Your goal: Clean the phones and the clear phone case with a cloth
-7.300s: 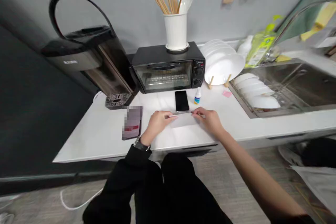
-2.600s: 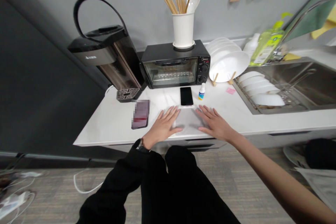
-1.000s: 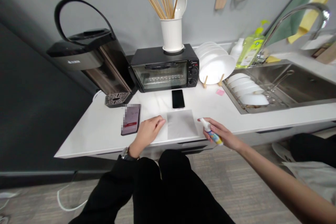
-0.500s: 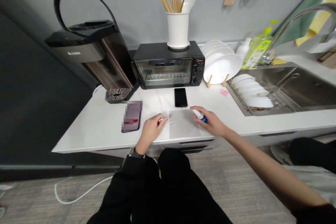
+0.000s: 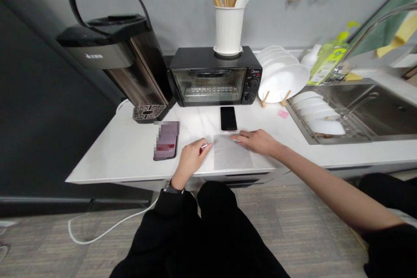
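A flat grey sheet [image 5: 232, 157] lies on the white counter [image 5: 130, 156] in front of me. My left hand [image 5: 190, 159] rests at the sheet's left edge, fingers pinched together, with a small pale sliver at the fingertips that I cannot name. My right hand [image 5: 257, 141] lies over the sheet's upper right corner. Its fingers point left and curl round a small dropper bottle, of which only a white tip shows. A black phone [image 5: 228, 118] lies just beyond the sheet.
A second phone [image 5: 167, 140] lies left of my left hand. A toaster oven [image 5: 213, 79], a water boiler [image 5: 122, 61] and a utensil holder [image 5: 229, 30] stand at the back. Plates on a rack [image 5: 282, 80], a pink note [image 5: 283, 114] and the sink [image 5: 365, 108] are to the right.
My right hand took the small bottle from beside the black phone and has brought it over the sheet's upper right corner. My left hand went from flat on the sheet to pinched at its left edge.
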Available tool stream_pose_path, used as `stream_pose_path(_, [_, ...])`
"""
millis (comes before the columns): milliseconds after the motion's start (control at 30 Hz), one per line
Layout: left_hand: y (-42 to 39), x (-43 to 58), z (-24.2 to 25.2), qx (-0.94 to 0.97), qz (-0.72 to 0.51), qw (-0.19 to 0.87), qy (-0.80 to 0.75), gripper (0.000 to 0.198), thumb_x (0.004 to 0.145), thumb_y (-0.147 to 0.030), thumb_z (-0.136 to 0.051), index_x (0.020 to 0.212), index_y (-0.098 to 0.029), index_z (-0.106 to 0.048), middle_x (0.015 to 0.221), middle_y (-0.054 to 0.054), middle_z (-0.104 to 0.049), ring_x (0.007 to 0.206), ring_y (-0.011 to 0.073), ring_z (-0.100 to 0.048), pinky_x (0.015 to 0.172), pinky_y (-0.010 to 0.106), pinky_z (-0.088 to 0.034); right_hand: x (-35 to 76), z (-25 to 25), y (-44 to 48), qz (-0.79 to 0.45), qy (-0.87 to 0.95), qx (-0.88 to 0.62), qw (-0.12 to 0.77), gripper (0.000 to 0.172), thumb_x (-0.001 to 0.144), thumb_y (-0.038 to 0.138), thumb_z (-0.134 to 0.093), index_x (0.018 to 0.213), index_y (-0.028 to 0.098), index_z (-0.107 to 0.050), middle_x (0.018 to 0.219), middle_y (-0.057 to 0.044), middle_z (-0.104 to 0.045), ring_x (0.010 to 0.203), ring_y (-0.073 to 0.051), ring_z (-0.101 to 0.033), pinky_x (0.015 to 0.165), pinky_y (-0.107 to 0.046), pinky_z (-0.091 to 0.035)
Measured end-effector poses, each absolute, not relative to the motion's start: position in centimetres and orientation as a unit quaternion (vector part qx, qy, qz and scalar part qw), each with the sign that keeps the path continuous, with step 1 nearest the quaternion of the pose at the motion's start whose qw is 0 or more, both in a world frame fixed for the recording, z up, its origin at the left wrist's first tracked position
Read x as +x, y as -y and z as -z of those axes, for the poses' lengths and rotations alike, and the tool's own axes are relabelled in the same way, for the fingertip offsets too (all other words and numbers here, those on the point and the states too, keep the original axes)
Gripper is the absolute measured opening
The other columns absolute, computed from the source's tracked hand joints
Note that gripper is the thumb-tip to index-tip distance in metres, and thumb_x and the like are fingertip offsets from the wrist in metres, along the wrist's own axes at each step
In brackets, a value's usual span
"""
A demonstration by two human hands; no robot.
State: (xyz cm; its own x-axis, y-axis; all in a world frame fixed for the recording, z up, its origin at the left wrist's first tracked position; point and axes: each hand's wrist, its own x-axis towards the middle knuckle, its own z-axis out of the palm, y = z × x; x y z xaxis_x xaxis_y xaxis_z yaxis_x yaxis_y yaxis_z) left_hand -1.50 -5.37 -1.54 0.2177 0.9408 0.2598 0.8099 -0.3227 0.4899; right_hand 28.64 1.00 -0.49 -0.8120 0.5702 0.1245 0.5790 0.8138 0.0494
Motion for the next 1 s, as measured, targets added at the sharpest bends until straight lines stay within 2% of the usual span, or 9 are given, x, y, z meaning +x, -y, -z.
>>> stream_pose_path(200, [5.4, -1.5, 1.5, 0.766, -0.269, 0.129, -0.569, 0.034, 0.105, -0.046, -0.048, 0.083, -0.023, -0.061, 0.072, 0.0, -0.063, 0.065, 0.0174, -0.058, 0.066, 0.027, -0.036, 28.5, 0.4, -0.9, 0.023, 0.961, -0.275, 0.038, 0.039, 0.112, 0.04, -0.03, 0.139, 0.029, -0.056, 0.119, -0.007, -0.073, 0.076, -0.019, -0.069, 0.063, -0.03, -0.042])
stream_pose_path(300, [5.4, -1.5, 1.6, 0.765, -0.272, 0.133, -0.568, 0.035, 0.105, -0.046, -0.048, 0.083, -0.023, -0.062, 0.072, 0.0, -0.063, 0.065, 0.0176, -0.058, 0.066, 0.027, -0.036, 28.4, 0.4, -1.0, 0.012, 0.963, -0.268, 0.033, 0.039, 0.112, 0.039, -0.03, 0.141, 0.03, -0.054, 0.125, -0.007, -0.072, 0.078, -0.02, -0.071, 0.065, -0.031, -0.044])
stream_pose_path(467, [5.4, -1.7, 1.5, 0.766, -0.278, 0.142, -0.561, 0.036, 0.105, -0.047, -0.048, 0.084, -0.022, -0.063, 0.071, 0.0, -0.062, 0.065, 0.0174, -0.057, 0.066, 0.028, -0.037, 28.3, -0.5, -0.2, -0.003, 0.963, -0.268, 0.035, 0.037, 0.111, 0.038, -0.036, 0.137, 0.029, -0.06, 0.116, -0.007, -0.074, 0.07, -0.018, -0.068, 0.065, -0.03, -0.044])
stream_pose_path(533, [5.8, -1.4, 1.2, 0.777, -0.275, 0.151, -0.545, 0.036, 0.104, -0.048, -0.051, 0.083, -0.022, -0.064, 0.071, 0.0, -0.062, 0.064, 0.0165, -0.056, 0.065, 0.027, -0.037, 28.4, -1.2, 1.0, -0.005, 0.964, -0.26, 0.051, 0.04, 0.111, 0.039, -0.036, 0.145, 0.029, -0.055, 0.119, -0.008, -0.073, 0.074, -0.019, -0.069, 0.065, -0.03, -0.044])
stream_pose_path(600, [6.4, -0.6, 0.6, 0.801, -0.261, 0.169, -0.512, 0.037, 0.101, -0.052, -0.057, 0.081, -0.022, -0.066, 0.071, -0.001, -0.064, 0.064, 0.0152, -0.056, 0.065, 0.026, -0.038, 28.5, -1.8, 2.7, -0.003, 0.967, -0.246, 0.066, 0.046, 0.112, 0.041, -0.035, 0.155, 0.03, -0.044, 0.114, -0.008, -0.073, 0.076, -0.019, -0.069, 0.064, -0.029, -0.044])
stream_pose_path(700, [7.5, 1.5, -0.5, 0.837, -0.235, 0.204, -0.45, 0.044, 0.094, -0.059, -0.067, 0.071, -0.021, -0.064, 0.066, -0.003, -0.062, 0.06, 0.0131, -0.053, 0.061, 0.025, -0.034, 28.8, -2.1, 5.5, 0.014, 0.972, -0.224, 0.066, 0.052, 0.112, 0.039, -0.034, 0.163, 0.033, -0.028, 0.097, -0.004, -0.072, 0.067, -0.017, -0.065, 0.058, -0.027, -0.039])
stream_pose_path(767, [8.1, 3.0, -1.3, 0.854, -0.217, 0.223, -0.418, 0.051, 0.094, -0.059, -0.066, 0.063, -0.019, -0.057, 0.059, -0.003, -0.056, 0.056, 0.0121, -0.048, 0.058, 0.026, -0.028, 28.8, -1.9, 7.0, 0.023, 0.974, -0.215, 0.068, 0.053, 0.112, 0.036, -0.035, 0.164, 0.034, -0.026, 0.094, -0.003, -0.07, 0.063, -0.015, -0.062, 0.056, -0.026, -0.036])
stream_pose_path(900, [8.5, 5.6, -2.2, 0.865, -0.184, 0.27, -0.381, 0.057, 0.098, -0.055, -0.061, 0.056, -0.018, -0.051, 0.055, -0.002, -0.054, 0.053, 0.0116, -0.046, 0.056, 0.028, -0.025, 28.7, -0.4, 8.9, -0.069, 0.963, -0.221, 0.14, 0.047, 0.112, 0.035, -0.034, 0.159, 0.033, -0.036, 0.099, -0.003, -0.07, 0.069, -0.015, -0.063, 0.063, -0.026, -0.043])
stream_pose_path(1000, [8.6, 6.5, -2.6, 0.852, -0.182, 0.281, -0.403, 0.047, 0.098, -0.053, -0.063, 0.066, -0.019, -0.059, 0.062, -0.003, -0.06, 0.059, 0.0126, -0.052, 0.058, 0.026, -0.029, 28.9, 1.0, 9.1, -0.167, 0.923, -0.254, 0.236, 0.036, 0.11, 0.036, -0.041, 0.144, 0.031, -0.054, 0.103, -0.003, -0.072, 0.077, -0.016, -0.068, 0.071, -0.027, -0.049])
